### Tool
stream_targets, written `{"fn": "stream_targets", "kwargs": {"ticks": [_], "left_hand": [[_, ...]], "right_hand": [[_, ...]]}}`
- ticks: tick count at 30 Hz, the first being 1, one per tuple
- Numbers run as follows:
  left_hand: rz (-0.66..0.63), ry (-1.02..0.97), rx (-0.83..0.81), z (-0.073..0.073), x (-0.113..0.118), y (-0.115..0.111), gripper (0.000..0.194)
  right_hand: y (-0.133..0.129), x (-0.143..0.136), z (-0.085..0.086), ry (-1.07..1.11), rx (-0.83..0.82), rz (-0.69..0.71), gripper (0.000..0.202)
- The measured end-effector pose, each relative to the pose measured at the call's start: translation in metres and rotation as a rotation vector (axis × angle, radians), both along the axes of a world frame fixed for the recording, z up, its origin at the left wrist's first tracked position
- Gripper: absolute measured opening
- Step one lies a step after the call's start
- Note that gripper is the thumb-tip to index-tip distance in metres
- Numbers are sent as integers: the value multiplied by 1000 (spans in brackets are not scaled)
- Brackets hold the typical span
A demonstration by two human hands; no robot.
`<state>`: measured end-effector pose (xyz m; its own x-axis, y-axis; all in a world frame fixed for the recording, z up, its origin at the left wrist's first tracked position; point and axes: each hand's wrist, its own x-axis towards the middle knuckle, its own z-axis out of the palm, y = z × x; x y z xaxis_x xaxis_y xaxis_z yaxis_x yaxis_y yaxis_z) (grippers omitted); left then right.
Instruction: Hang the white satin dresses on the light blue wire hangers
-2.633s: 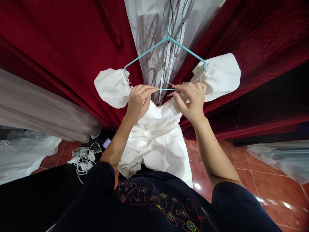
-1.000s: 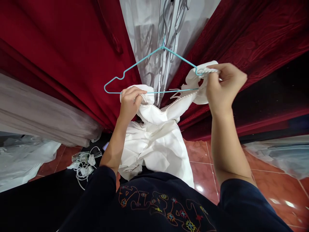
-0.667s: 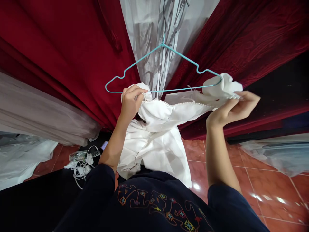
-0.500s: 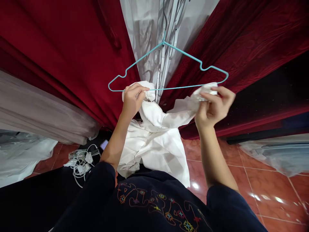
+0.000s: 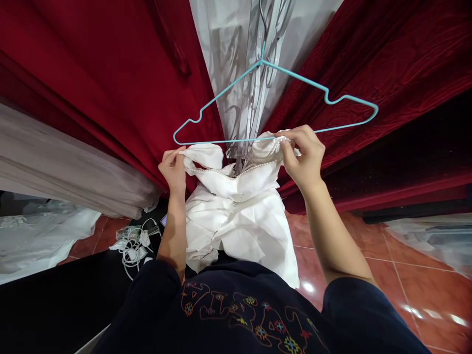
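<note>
A white dress [image 5: 250, 226] with a pearl-beaded neckline spreads between my hands, its skirt falling toward my body. My left hand [image 5: 173, 169] pinches the beaded edge of its left sleeve. With fingers closed, my right hand [image 5: 304, 155] grips the beaded edge of the other sleeve. Above the dress hangs a light-blue hanger [image 5: 232, 88], its bottom bar passing just over the sleeves. Close to that bar are the fingers of my right hand; whether they touch it I cannot tell.
Red curtains [image 5: 110, 73] and a patterned red drape [image 5: 368, 54] flank a white metal rack [image 5: 254, 103]. White cables [image 5: 134, 248] lie tangled on a black surface [image 5: 73, 300] at left. Pale tulle gowns [image 5: 47, 231] hang beyond, above red floor tiles [image 5: 372, 275].
My left hand has moved left and down to the sleeve's outer edge. My right hand has shifted inward with the other sleeve. The neckline now lies more level beneath the hanger.
</note>
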<state>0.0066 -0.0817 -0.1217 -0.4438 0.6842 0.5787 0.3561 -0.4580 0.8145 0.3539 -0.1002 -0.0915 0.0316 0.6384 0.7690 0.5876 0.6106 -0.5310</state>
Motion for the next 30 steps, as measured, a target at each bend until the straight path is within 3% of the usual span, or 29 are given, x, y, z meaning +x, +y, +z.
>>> {"fn": "stream_targets", "kwargs": {"ticks": [3,7,10,11,15,17,19,21,24,27,30], "left_hand": [[108,-43,-72,8,-22,16,20],[148,-6,84,42,-33,53,19],[32,79,227,67,-34,90,9],[-46,124,207,72,-32,101,11],[-336,223,74,76,-12,127,45],[-401,198,106,74,4,121,61],[-367,179,222,73,23,102,64],[-228,220,354,70,42,75,52],[-18,330,401,59,69,35,43],[-256,527,279,43,92,10,39],[-423,675,158,35,108,5,40]], "right_hand": [[0,2,2,1,-4,3,32],[-4,0,5,1,-9,0,34],[-6,-2,6,-1,-29,-20,37],[-7,-3,5,1,-34,-24,37],[-6,-6,5,6,-24,-29,38],[-5,-6,5,6,-8,-21,37],[-4,-6,5,9,11,-16,35],[-3,-6,5,13,23,-20,34],[-2,-8,5,21,4,-30,37],[-1,-10,5,34,-30,-54,40],[-2,-12,4,30,-18,-62,37]]}}
